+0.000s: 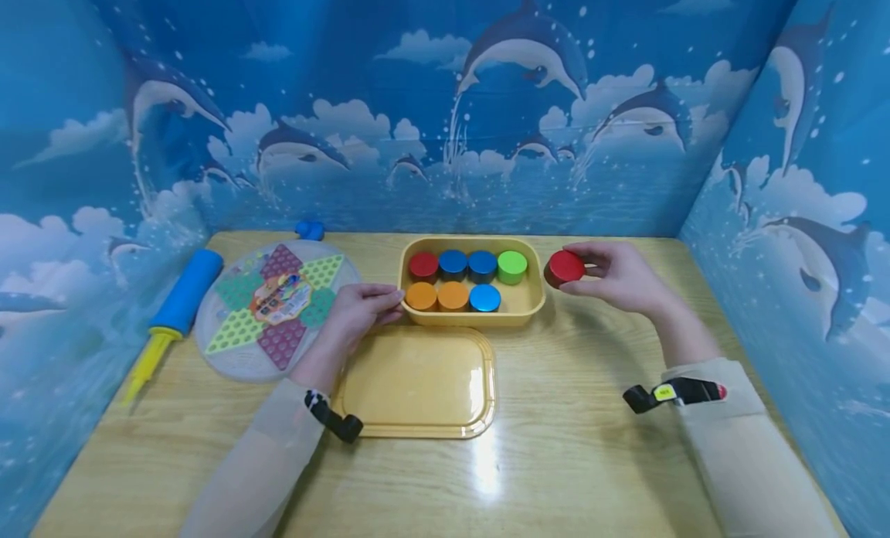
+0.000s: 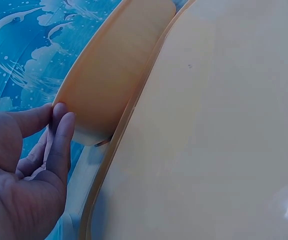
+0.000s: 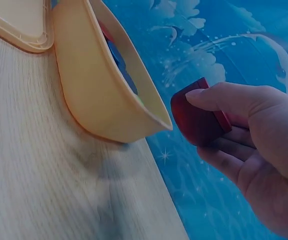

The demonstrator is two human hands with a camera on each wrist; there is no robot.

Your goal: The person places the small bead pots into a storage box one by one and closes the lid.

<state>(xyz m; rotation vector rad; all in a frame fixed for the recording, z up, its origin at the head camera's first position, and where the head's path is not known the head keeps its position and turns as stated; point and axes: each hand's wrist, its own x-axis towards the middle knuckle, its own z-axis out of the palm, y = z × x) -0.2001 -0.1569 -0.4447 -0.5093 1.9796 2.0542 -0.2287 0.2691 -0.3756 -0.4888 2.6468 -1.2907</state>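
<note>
A yellow box without its lid stands toward the back of the table. Inside it are several small round tubs: a red one, blue ones, orange ones and a green one. My left hand pinches the box's left end by the rim, thumb and fingers meeting there in the left wrist view. Just off the right end of the box, my right hand grips a red round tub between thumb and fingers. In the right wrist view this red tub is held beside the rim, apart from it.
The flat yellow lid lies in front of the box. To the left are a round star-patterned game board, a blue and yellow hand pump and a small blue object. Dolphin-print cloth hangs behind the table.
</note>
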